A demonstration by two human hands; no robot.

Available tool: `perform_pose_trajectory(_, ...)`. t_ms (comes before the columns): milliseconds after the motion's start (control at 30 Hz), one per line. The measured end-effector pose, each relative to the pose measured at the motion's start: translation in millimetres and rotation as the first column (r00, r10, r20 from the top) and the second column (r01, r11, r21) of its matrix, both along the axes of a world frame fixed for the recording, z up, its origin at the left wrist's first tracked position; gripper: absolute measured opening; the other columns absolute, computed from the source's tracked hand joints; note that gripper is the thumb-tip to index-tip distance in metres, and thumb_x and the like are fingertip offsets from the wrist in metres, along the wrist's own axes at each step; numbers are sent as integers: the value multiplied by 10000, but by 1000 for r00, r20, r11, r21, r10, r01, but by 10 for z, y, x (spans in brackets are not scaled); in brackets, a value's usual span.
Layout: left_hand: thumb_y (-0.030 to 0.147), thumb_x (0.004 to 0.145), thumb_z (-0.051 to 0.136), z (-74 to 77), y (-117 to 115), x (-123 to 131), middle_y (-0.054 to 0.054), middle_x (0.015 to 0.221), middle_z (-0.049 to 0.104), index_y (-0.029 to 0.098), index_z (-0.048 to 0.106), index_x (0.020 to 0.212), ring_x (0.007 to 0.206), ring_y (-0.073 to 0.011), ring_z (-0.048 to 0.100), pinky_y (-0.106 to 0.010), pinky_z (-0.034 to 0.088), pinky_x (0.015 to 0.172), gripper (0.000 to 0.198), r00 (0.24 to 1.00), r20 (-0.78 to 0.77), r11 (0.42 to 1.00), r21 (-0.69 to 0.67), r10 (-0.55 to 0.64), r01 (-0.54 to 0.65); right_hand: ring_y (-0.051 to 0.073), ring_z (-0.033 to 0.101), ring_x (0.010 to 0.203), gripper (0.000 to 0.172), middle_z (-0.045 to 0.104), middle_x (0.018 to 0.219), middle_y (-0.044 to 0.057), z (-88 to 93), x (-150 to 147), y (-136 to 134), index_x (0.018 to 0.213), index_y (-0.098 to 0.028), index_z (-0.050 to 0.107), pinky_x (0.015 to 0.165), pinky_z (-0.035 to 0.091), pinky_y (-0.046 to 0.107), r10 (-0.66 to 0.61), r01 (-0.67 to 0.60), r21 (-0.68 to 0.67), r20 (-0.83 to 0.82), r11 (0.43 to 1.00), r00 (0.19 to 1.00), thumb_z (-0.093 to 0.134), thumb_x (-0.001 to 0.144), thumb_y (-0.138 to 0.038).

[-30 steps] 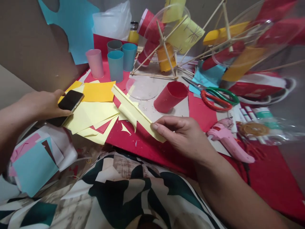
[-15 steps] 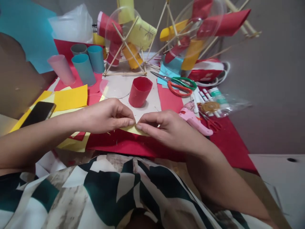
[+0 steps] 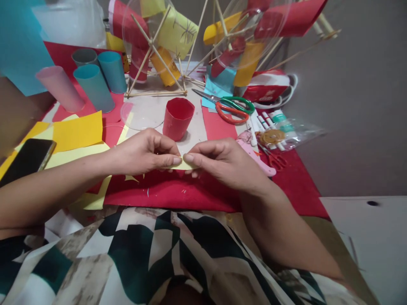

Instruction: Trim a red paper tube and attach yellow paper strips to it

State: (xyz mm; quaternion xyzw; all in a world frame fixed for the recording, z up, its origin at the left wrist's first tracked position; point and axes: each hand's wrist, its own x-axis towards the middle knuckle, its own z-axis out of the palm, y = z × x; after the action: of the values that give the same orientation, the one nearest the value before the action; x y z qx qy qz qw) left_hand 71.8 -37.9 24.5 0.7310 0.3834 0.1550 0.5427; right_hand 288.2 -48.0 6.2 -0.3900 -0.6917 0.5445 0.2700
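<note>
A pale yellow paper strip (image 3: 182,165) is in the middle of the frame, above the red table covering (image 3: 165,195), and only a short part of it shows between the fingers. The step in hand seems to be the folding or pressing of this paper at its edge. The next move probably calls for an even pinch from both sides, with the edges well aligned, because thin paper can easily crease crooked. The left hand (image 3: 152,154) and the right hand (image 3: 224,163) meet almost tip to tip. Each one is closed in a pinch on the strip, thumb on top and bent fingers behind or under it. The left forearm (image 3: 60,180) comes from the left edge of the frame, while the right forearm (image 3: 280,224) rises from the lower right. Just beyond the hands, a red paper tube (image 3: 178,120) stands on the table. Farther out, scissors (image 3: 233,111) lie right of centre, a pink glue gun (image 3: 260,161) is beside the right hand, and a phone (image 3: 28,159) lies at the left.
</note>
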Motion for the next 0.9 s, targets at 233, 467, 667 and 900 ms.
perform_pose_trajectory(233, 229, 865, 616, -7, 38, -34, 36, 557, 461, 122, 660, 723, 494, -47, 364, -175, 293, 463, 183, 995, 72, 991, -121, 66, -57, 137, 650, 590, 425, 698, 646, 34, 46, 162, 3, 814, -180, 722, 582, 527, 251, -170, 169, 42, 3, 985, 985, 628, 875, -590)
perform_pose_trajectory(467, 271, 873, 623, 16, 37, 70, 57, 550, 403, 128, 661, 730, 488, -40, 300, -172, 229, 435, 206, 998, 67, 996, -86, 4, 2, 105, 619, 542, 300, 614, 593, -27, 31, 59, 3, 722, -163, 676, 533, 501, 215, -135, 135, 13, -21, 991, 991, 756, 801, -441)
perform_pose_trajectory(667, 241, 899, 576, 20, 30, 134, 64, 540, 371, 122, 597, 687, 488, -42, 291, -180, 250, 443, 244, 992, 125, 1000, -15, 11, -10, 97, 567, 542, 258, 615, 594, -15, 109, 108, 84, 713, -160, 712, 531, 486, 220, -76, 75, 36, 33, 997, 997, 767, 782, -402)
perform_pose_trajectory(900, 232, 875, 560, 234, 92, 111, 24, 577, 559, 154, 668, 732, 535, -75, 461, -201, 361, 522, 195, 992, -108, 843, 537, 71, -2, 127, 630, 645, 97, 721, 697, 6, 286, 117, 313, 751, -199, 780, 593, 497, 251, -30, -1, 312, 92, 950, 995, 710, 791, -253)
